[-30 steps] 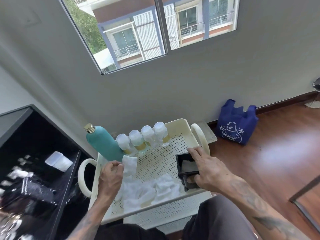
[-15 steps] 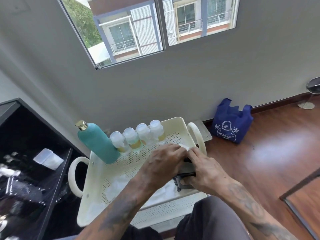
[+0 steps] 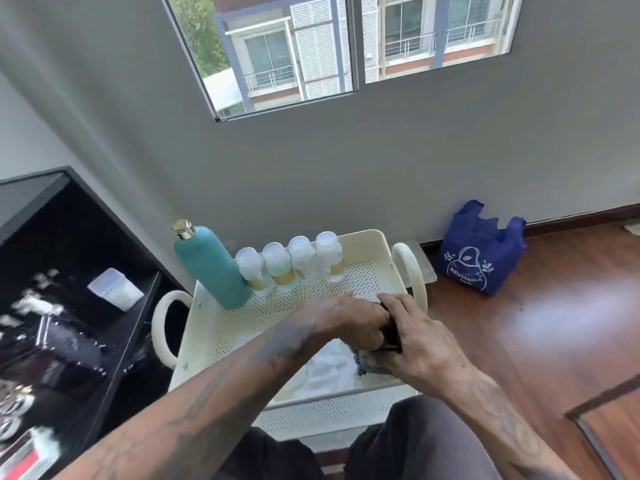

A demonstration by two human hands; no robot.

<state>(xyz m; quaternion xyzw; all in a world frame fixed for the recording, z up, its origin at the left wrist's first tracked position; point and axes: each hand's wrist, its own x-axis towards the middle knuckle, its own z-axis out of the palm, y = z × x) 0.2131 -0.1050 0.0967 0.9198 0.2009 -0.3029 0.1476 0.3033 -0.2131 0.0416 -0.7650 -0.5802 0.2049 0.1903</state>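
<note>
Right now both hands meet over a small black box (image 3: 390, 336) at the right side of a cream plastic tray with little holes (image 3: 242, 327). The right hand (image 3: 419, 341) grips the box, with fingers over the top and the thumb under the near end. The left hand (image 3: 343, 320) has its fingers curled down at the box. I cannot tell if it pinches anything, because the fingertips are hidden.

The job looks about half done. It seems the box is being filled. A heap of soft white pads (image 3: 329, 370) lies on the tray just in front of the box, so there is more to put in. Four small clear jars with white lids (image 3: 291, 261) stand in a row at the back, beside a tall teal bottle with a gold cap (image 3: 211, 268).

Only a thin dark strip of the box shows. Its long side seems to run from the person toward the wall. The open side looks turned up and toward the left hand, but the hands cover most of it.
</note>
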